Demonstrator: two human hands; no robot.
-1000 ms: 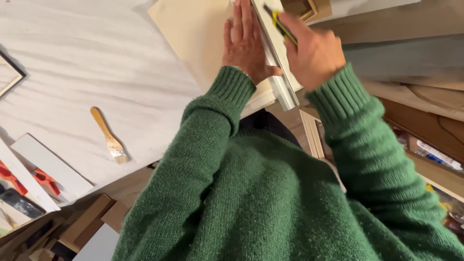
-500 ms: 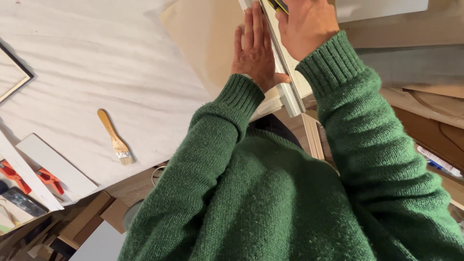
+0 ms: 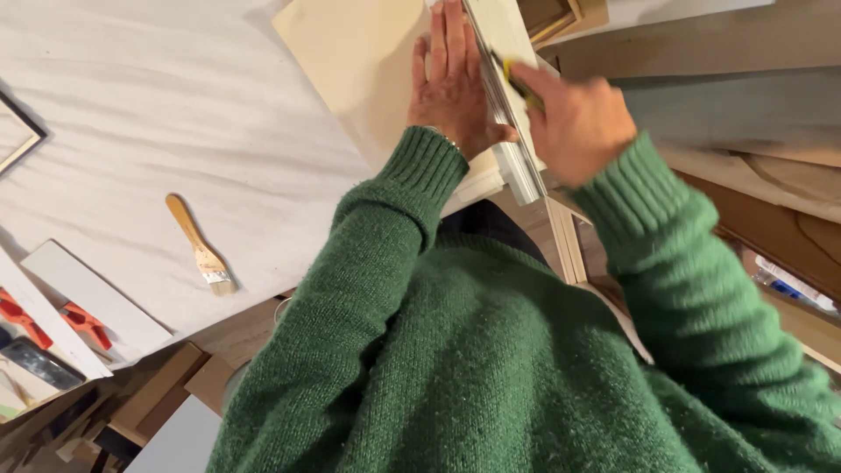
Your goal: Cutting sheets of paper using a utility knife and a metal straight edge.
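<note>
A pale cream board (image 3: 355, 66) is laid flat on the white counter (image 3: 131, 123), and a long metal straightedge (image 3: 506, 105) is set along its right edge. The left hand (image 3: 451, 88) is spread open, palm down, with its fingers flat on the board and pressed against the straightedge. The right hand (image 3: 574, 123) is closed around a yellow-handled cutting tool (image 3: 519, 83), which is held just at the right side of the straightedge; its blade cannot be made out, as this part is blurred. Both arms are covered by green sweater sleeves (image 3: 385, 228).

A slip is judged to be the main hazard: the left thumb and fingertips are kept very close to the line along which the tool is drawn, so they could be caught if the blade were to ride up over the straightedge. A crooked cut could also be caused if the straightedge were allowed to shift under uneven pressure.

A wooden-handled brush (image 3: 200, 245) is seen well apart on the counter, and orange-handled clamps (image 3: 53, 320) lie at the lower left.
</note>
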